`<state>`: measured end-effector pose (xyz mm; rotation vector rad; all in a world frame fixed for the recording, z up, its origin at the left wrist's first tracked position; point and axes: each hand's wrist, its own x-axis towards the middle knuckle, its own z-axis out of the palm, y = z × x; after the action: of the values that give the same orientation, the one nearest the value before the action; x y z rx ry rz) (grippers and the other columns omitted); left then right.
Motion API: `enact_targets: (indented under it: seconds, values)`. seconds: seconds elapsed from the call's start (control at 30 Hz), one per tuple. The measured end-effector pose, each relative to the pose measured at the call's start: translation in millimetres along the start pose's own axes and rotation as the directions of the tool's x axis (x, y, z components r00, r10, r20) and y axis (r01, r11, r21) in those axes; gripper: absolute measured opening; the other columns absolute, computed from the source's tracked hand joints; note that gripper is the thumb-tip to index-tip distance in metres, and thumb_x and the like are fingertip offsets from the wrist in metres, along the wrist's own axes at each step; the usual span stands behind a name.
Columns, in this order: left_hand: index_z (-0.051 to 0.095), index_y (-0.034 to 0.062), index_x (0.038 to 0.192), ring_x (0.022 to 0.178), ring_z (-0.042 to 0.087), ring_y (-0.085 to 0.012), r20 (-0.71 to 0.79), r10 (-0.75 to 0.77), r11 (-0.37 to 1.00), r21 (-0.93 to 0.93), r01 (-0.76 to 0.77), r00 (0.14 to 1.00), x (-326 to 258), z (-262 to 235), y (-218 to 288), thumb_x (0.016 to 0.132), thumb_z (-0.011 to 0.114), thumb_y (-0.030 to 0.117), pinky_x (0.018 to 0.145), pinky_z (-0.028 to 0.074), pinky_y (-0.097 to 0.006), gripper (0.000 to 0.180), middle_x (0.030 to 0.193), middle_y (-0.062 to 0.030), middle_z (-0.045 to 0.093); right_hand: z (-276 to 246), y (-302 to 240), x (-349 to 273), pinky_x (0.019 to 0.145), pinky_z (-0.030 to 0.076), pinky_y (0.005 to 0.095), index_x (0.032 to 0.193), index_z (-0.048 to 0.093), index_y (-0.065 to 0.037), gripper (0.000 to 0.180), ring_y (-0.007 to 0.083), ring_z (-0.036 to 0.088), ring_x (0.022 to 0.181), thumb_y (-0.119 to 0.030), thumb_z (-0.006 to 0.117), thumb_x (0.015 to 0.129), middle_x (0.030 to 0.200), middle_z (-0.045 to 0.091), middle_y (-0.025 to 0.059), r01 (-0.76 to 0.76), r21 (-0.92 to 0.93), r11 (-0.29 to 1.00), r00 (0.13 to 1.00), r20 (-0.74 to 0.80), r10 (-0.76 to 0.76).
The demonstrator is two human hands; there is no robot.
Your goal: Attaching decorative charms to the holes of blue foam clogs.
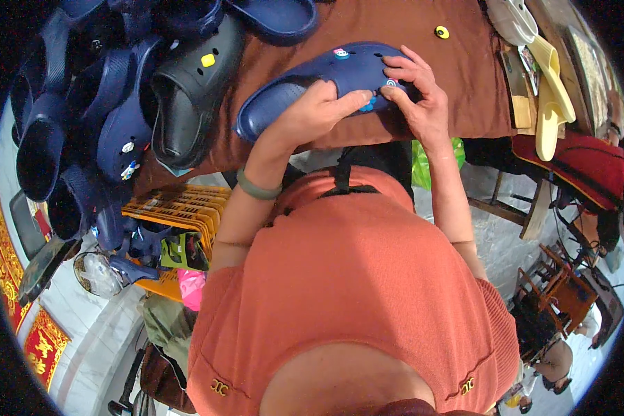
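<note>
A navy blue clog (357, 66) lies on its side on the brown cloth (464, 90), toe to the right. My left hand (315, 111) grips it with the fingers inside the opening, hidden, and the thumb on the upper beside a bright blue charm (369, 103). Curled over the toe end, my right hand (423, 97) has its thumb and a fingertip at a small round white-and-red charm (392, 83). Another charm (340, 53) sits near the clog's far edge. To the left stands a black clog (187, 97) with a yellow charm (208, 60).
Several navy clogs (121, 128) are heaped at the left. A yellow-and-black charm (442, 32) lies loose on the cloth. Pale yellow sandals (555, 104) rest at the right edge. Orange crates (177, 201) stand below the table at left, a wooden stool (534, 208) at right.
</note>
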<state>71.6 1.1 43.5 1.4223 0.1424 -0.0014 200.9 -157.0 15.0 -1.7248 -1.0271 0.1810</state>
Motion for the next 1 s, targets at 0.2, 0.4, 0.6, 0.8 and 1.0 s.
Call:
enact_targets:
  seconds: [0.2, 0.4, 0.6, 0.8, 1.0]
  values:
    - [0.063, 0.001, 0.103, 0.086, 0.055, -0.0094, 0.021, -0.061, 0.998, 0.02, 0.061, 0.998, 1.7, -0.4, -0.4, 0.092, 0.054, 0.019, 0.077, 0.045, -0.027, 0.023, 0.093, -0.001, 0.063, -1.4, -3.7, -0.7, 0.099, 0.038, 0.0408, 0.085, 0.06, -0.006, 0.021, 0.0293, 0.048, 0.118, -0.008, 0.074, 0.07, 0.102, 0.065, 0.0073, 0.04, -0.039, 0.998, 0.999, -0.025, -0.041]
    - [0.064, 0.0024, 0.099, 0.081, 0.054, -0.0069, 0.018, -0.045, 0.998, 0.037, 0.044, 0.999, -0.1, -1.3, 1.8, 0.092, 0.053, 0.02, 0.073, 0.045, -0.026, 0.021, 0.087, 0.0029, 0.062, 3.4, -7.7, -5.2, 0.088, 0.041, 0.0384, 0.082, 0.059, -0.006, 0.021, 0.0273, 0.055, 0.097, -0.009, 0.075, 0.069, 0.089, 0.062, 0.0053, 0.196, -0.189, 0.962, 0.968, -0.117, -0.22]
    - [0.064, 0.0023, 0.102, 0.084, 0.054, -0.0066, -0.008, 0.028, 0.999, -0.023, -0.028, 1.0, 2.7, 2.9, 0.5, 0.092, 0.054, 0.02, 0.076, 0.045, -0.026, 0.022, 0.09, 0.0032, 0.062, 2.3, -19.9, -8.5, 0.073, 0.037, 0.0346, 0.079, 0.061, -0.01, 0.018, 0.0225, 0.052, 0.077, -0.011, 0.075, 0.067, 0.076, 0.058, 0.003, 0.18, -0.409, 0.895, 0.961, -0.12, -0.248]
    - [0.058, 0.0002, 0.107, 0.087, 0.05, -0.0072, 0.036, -0.054, 0.997, -0.056, 0.056, 0.998, 0.4, 0.1, 2.1, 0.091, 0.053, 0.014, 0.08, 0.043, -0.026, 0.022, 0.095, 0.0019, 0.058, 10.6, -16.3, -9.3, 0.074, 0.04, 0.0331, 0.076, 0.062, -0.008, 0.016, 0.0221, 0.054, 0.079, -0.005, 0.074, 0.066, 0.075, 0.059, 0.0041, 0.158, -0.316, 0.936, 0.95, -0.209, -0.231]
    - [0.064, 0.0009, 0.099, 0.083, 0.055, -0.0082, -0.02, -0.046, 0.999, 0.018, 0.047, 0.999, 2.7, 2.5, 2.7, 0.091, 0.055, 0.02, 0.076, 0.045, -0.028, 0.023, 0.089, 0.0015, 0.063, 5.1, 0.2, -8.1, 0.073, 0.042, 0.0278, 0.071, 0.06, -0.003, 0.014, 0.0165, 0.053, 0.08, 0.004, 0.071, 0.067, 0.073, 0.059, 0.0028, 0.026, 0.168, 0.985, 0.98, -0.198, 0.009]
